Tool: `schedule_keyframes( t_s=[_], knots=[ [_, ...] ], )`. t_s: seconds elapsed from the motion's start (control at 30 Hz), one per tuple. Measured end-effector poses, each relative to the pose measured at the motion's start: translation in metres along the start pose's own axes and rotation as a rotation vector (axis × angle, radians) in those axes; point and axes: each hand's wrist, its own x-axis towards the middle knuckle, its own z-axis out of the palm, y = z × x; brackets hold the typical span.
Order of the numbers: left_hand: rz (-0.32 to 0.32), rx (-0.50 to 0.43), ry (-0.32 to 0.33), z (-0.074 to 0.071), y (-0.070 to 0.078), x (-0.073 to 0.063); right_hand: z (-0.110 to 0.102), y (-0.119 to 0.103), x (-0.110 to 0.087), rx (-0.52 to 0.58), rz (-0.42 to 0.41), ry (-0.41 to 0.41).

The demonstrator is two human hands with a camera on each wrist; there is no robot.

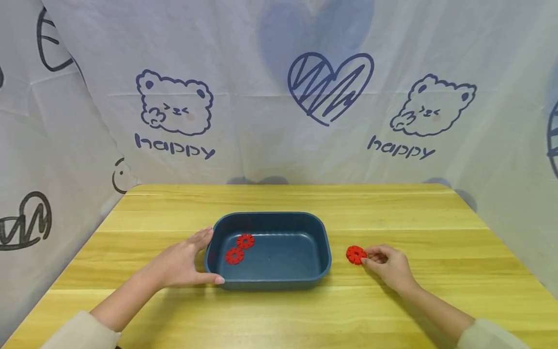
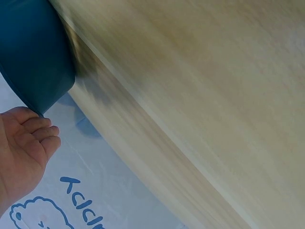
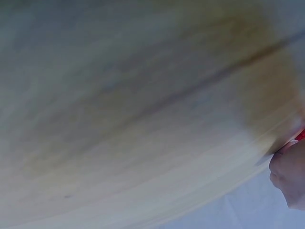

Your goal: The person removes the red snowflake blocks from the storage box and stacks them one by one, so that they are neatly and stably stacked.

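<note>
A dark blue rectangular plastic bin [image 1: 270, 286] stands on the wooden table. My left hand [image 1: 187, 261] grips its left end, thumb along the front corner and fingers at the back left rim. In the left wrist view, the fingers of that hand [image 2: 26, 148] curl at the edge of the bin [image 2: 35, 52]. Inside, at the left, lie two red notched plastic discs, a front disc [image 1: 234, 256] and a back disc [image 1: 245, 241]. To the right of the bin, my right hand [image 1: 390, 266] pinches another red notched disc [image 1: 356, 254] between thumb and fingers.
The light wooden table [image 1: 270, 320] reaches back to a white cloth [image 1: 244, 58] printed with bears and hearts. More cloth hangs at both sides. Bare tabletop lies around the bin.
</note>
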Motion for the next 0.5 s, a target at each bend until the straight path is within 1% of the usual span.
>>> schedule_keyframes(
  t_s=[0.13,0.5],
  knots=[
    [-0.001,-0.004,-0.001,0.0005,0.0002,0.0000,-0.0005,-0.0008,-0.0001,-0.003,0.010,-0.007],
    [-0.010,-0.013,-0.004,0.0009,0.0002,-0.0002,-0.0009,0.0008,0.0004,-0.004,-0.002,-0.012]
  ],
)
